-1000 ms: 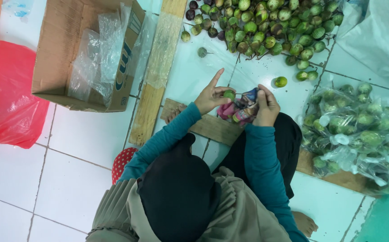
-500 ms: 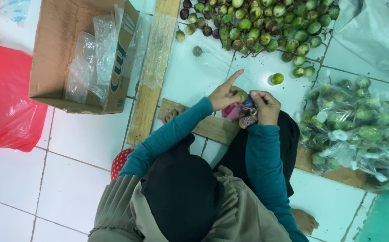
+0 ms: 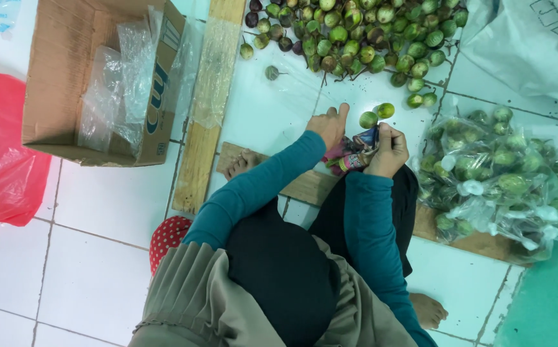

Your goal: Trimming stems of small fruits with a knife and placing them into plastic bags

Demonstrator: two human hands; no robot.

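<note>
Fruit (image 3: 368, 119), small, round and green, lies on the white tiled floor (image 3: 99, 257) just beside the left hand (image 3: 328, 126), with a second green fruit (image 3: 386, 110) touching it on the far side. The left hand rests flat, forefinger stretched toward the two; whether it touches the nearer one is hard to tell. The right hand (image 3: 387, 151) has its grip pinched on a small colourful packet (image 3: 355, 153), whose lower part is hidden between the hands, so its kind cannot be made out. The person's head and shoulders cover the lap and most of the wooden board (image 3: 305, 186) beneath the hands. Two bare feet show, one by the board, one cut by the lower edge. At the top a pile (image 3: 356, 32) of green and dark purple fruit runs out of view, too many to count. One loose fruit (image 3: 272, 72) lies apart from it. On the right lie clear bags (image 3: 497, 173) of fruit, knotted, their number unclear. One cardboard box (image 3: 99, 83) holds crumpled clear plastic; one red bag (image 3: 2, 160) is cut off at the left
</note>
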